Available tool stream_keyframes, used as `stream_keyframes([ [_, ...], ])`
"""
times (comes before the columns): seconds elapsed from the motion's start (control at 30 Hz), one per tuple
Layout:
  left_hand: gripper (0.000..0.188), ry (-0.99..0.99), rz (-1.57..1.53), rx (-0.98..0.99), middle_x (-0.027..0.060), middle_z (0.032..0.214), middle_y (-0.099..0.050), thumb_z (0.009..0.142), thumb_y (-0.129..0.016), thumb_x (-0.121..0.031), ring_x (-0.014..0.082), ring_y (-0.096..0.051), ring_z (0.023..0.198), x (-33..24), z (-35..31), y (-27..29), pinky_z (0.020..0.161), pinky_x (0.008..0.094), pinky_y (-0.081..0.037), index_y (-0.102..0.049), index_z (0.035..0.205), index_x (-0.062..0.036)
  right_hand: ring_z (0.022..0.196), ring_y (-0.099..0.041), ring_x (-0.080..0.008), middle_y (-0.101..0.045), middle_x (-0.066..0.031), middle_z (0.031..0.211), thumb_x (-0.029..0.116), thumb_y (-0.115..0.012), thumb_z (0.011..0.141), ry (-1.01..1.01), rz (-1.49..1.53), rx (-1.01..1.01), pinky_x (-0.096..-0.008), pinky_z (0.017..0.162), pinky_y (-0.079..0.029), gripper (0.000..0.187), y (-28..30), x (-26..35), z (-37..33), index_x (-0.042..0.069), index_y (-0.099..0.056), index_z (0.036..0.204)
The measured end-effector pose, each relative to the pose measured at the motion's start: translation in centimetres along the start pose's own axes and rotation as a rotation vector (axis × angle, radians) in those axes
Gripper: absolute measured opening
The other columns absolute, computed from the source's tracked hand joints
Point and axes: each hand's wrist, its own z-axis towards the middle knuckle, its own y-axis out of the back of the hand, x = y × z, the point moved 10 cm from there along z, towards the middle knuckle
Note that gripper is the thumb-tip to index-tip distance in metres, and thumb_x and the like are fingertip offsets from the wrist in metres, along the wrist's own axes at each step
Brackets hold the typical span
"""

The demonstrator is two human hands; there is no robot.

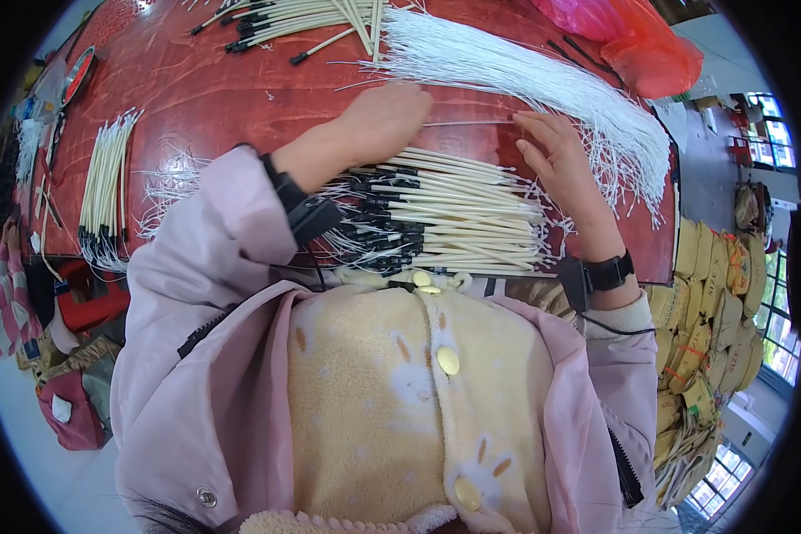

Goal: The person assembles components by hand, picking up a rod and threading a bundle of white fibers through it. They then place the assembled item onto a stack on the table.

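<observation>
We see the tube pile [454, 214] nearest us on the table [205, 98], loose wires [543, 80] behind it, another bundle [105, 182] perhaps left

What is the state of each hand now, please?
Left hand: closed, pinching one end of a thin cream tube.
Right hand: fingers touching the tube's other end; grip cannot be told.

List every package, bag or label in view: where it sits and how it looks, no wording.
Red-pink translucent plastic bag: far right end of the red table, crumpled.
Tan paper packets with red bands: stacked on the person's right, beside the table.
No screens or signs visible.
</observation>
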Motion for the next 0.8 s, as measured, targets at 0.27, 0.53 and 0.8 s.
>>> stream_keyframes([
  [0.27, 0.012, 0.165, -0.057, 0.037, 0.0207, 0.087, -0.059, 0.091, -0.057, -0.009, 0.0418, -0.059, 0.087, 5.0, -5.9, 3.3, 0.072, 0.0493, -0.045, -0.051, 0.095, -0.0001, 0.116, -0.053, -0.0318, -0.058, -0.012, 0.138, 0.017, -0.065, 0.092, 0.064, -0.119, -0.07, -0.0398, 0.103, -0.041, 0.042, -0.5, 1.5, 1.1, 0.002, -0.061, 0.131],
  [0.53, 0.012, 0.273, -0.107, 0.001, 0.021, 0.089, -0.063, 0.093, -0.057, -0.011, 0.0427, -0.061, 0.086, 6.7, -7.2, 3.6, 0.072, 0.0485, -0.047, -0.052, 0.097, -0.0009, 0.121, -0.049, -0.0351, -0.054, -0.0132, 0.144, 0.037, -0.058, 0.096, 0.178, -0.183, 0.083, -0.0432, 0.107, -0.037, 0.055, -2.5, 2.1, 0.7, -0.005, -0.058, 0.131],
  [0.8, 0.022, 0.438, -0.018, 0.06, 0.0218, 0.093, -0.068, 0.089, -0.062, -0.019, 0.0406, -0.066, 0.09, 8.7, -6.1, 4.9, 0.075, 0.0515, -0.053, -0.058, 0.099, 0.0001, 0.123, -0.048, -0.0371, -0.053, -0.0146, 0.145, 0.048, -0.052, 0.095, 0.18, -0.148, 0.139, -0.0451, 0.109, -0.035, 0.065, -2.6, 2.3, 0.4, -0.007, -0.058, 0.129],
])
